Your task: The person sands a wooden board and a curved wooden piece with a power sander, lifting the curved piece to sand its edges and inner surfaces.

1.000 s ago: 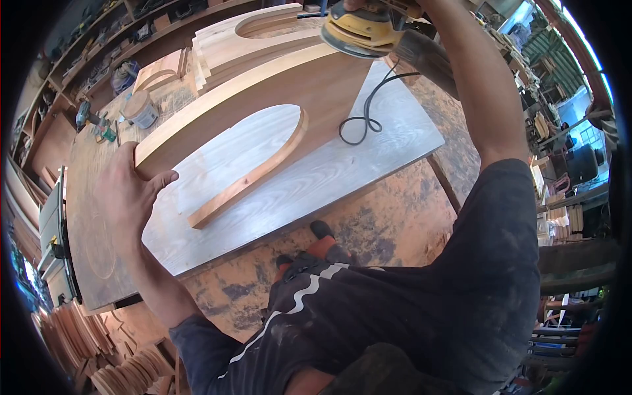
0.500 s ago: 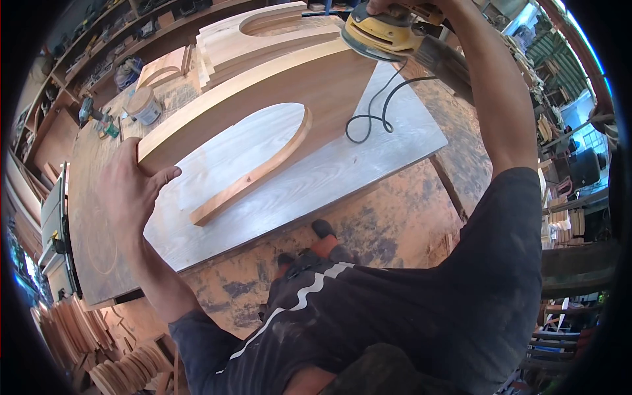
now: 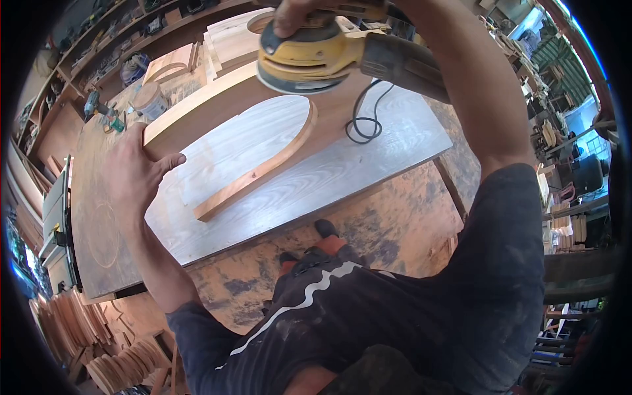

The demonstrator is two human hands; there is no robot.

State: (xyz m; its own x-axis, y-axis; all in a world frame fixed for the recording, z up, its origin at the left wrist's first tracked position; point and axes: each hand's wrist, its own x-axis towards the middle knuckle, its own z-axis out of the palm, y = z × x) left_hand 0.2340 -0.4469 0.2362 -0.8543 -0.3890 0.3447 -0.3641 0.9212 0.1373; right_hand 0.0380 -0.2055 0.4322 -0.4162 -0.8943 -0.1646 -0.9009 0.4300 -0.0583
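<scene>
My left hand (image 3: pixel 135 168) grips the near left end of a U-shaped wooden piece (image 3: pixel 197 113), thumb on the inner side and fingers over the outer edge. The piece stands on a pale wood-grain board (image 3: pixel 329 174) with its curved cutout facing me. In my right hand (image 3: pixel 293 14) is a yellow and black orbital sander (image 3: pixel 306 56), its round pad on the upper edge of the piece. A dark dust bag or hose (image 3: pixel 401 62) sticks out from the sander toward my forearm. The black cord (image 3: pixel 364 128) loops down onto the board.
Behind the piece lie stacked cut wooden parts (image 3: pixel 227 43). A white tub (image 3: pixel 150 102) and a cordless drill (image 3: pixel 99 105) sit on the workbench (image 3: pixel 95 217) at left. Shelves line the back wall. Curved wooden slats (image 3: pixel 125 365) stand on the floor at lower left.
The sander in my right hand has moved left along the upper edge, toward my left hand. My left hand keeps its hold on the wooden piece.
</scene>
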